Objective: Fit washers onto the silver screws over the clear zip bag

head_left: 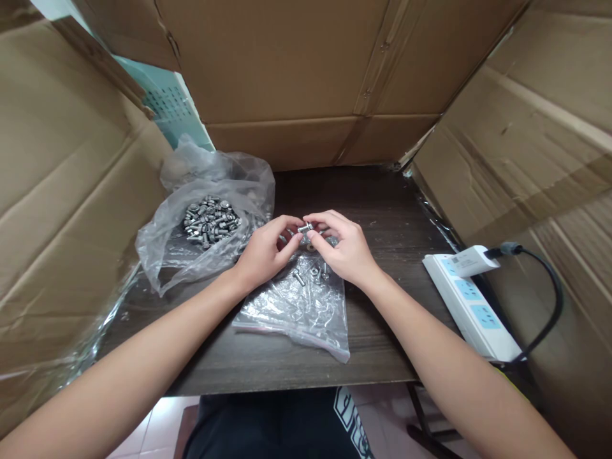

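Between my two hands is a small silvery bolt (pixel 305 227), lying sideways above the clear zip bag. The fingertips of my left hand (pixel 271 247) pinch its left end. My right hand (pixel 345 245) grips the other end between thumb and forefinger; whether a nut or washer sits there is too small to tell. Below, a flat clear zip bag (pixel 306 312) lies on the table with several loose bolts (pixel 299 278) on it. A small brass-coloured ring (pixel 310 248) shows just under my right thumb.
An open plastic bag (pixel 162 255) full of bolts (pixel 210 220) stands left of my hands on the dark wooden table (pixel 382 331). A white power strip (pixel 471 306) with a plugged-in adapter and black cable (pixel 557 299) lies at right. Cardboard walls (pixel 296 64) enclose the table's back and sides.
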`<state>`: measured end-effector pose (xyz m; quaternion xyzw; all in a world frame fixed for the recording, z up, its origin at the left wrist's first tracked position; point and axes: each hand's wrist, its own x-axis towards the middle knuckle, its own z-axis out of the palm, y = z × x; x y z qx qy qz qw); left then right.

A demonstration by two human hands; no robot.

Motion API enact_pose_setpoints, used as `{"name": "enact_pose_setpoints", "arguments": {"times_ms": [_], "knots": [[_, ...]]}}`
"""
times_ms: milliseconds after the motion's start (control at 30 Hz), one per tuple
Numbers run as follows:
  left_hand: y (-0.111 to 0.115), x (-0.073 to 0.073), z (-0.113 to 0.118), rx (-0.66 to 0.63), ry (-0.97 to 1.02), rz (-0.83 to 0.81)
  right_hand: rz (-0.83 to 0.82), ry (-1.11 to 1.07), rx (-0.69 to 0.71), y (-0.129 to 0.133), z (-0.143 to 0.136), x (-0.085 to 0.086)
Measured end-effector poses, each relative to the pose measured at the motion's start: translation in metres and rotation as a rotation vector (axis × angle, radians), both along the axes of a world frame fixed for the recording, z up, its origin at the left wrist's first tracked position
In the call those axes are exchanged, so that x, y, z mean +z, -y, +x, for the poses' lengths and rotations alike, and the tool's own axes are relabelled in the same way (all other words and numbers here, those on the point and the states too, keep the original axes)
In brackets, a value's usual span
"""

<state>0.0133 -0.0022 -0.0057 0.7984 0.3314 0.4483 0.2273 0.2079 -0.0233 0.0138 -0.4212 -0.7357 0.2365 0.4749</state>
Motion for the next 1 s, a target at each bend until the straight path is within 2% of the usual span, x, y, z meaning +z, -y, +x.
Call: {"name": "enact_pose_setpoints", "arguments": {"times_ms": [167,567,767,1000], "knots": [[0.0014,0.0014,0.0002,0.013,-0.006,0.018,-0.025,-0.013,-0.041,0.0005,-0.0007,-0.0006],[0.0016,0.0018,-0.0012,0.033,-0.016,0.013,-0.098,-0.062,-0.014,0.0027,-0.0030,-0.0010],[0.0018,0.0021,-0.0016,0.048,-0.034,0.035,-0.065,0.031,-0.057,0.0029,-0.0026,0.0023],[0.0019,0.0022,-0.0011,0.029,-0.039,0.082,-0.106,-0.032,0.026,0.0045,-0.0037,-0.0003]]}}
